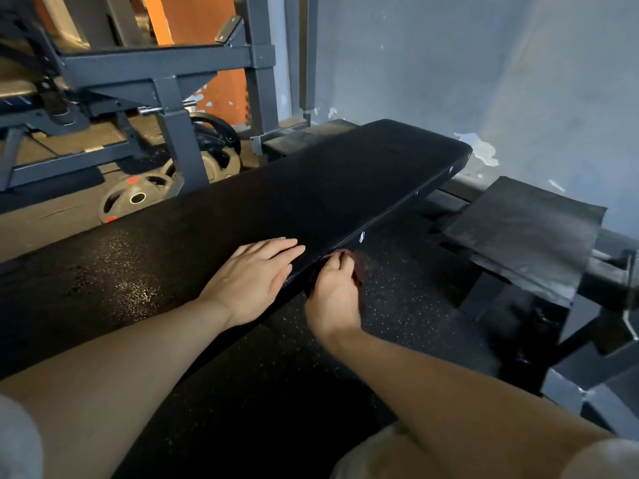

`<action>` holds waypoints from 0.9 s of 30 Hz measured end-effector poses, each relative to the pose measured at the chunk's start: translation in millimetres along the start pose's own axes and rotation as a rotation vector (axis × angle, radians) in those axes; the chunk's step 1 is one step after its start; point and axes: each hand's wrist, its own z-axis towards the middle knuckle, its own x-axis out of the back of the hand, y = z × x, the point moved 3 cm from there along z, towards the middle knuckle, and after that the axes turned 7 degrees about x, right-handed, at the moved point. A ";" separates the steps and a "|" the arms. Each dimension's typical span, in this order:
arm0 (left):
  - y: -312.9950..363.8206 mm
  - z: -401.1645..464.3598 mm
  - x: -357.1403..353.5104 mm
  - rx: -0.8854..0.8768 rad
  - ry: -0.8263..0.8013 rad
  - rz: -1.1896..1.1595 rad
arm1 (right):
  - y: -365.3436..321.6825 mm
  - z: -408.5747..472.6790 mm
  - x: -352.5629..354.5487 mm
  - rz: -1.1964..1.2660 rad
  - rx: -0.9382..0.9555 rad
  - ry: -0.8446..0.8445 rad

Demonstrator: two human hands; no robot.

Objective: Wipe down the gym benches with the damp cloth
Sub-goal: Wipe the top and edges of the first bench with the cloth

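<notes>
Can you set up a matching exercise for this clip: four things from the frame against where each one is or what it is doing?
Things:
1. left hand
2. right hand
3. dark red cloth
4. weight plate with red marks

Places or states:
A. lying on the floor beyond the bench
B. resting flat, fingers straight, on the bench top
C. bunched against the bench's side edge
D. curled round the cloth beside the bench

Pairs: 1-B, 2-D, 3-C, 4-A
</notes>
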 end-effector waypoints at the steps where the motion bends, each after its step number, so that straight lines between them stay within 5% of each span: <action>1: 0.2 0.0 0.4 0.002 0.001 0.003 | -11.1 -8.4 -6.3 -0.018 0.026 -0.061; 10: -0.2 -1.4 -1.7 -0.009 0.030 0.019 | 8.5 18.5 2.1 0.069 -0.132 0.014; 17: 0.3 -0.4 -0.9 -0.016 0.037 0.050 | -23.7 -13.2 -16.9 -0.056 0.052 -0.116; 27: -0.3 -1.6 -2.2 -0.026 0.045 0.050 | 16.3 19.7 20.2 0.162 -0.135 0.252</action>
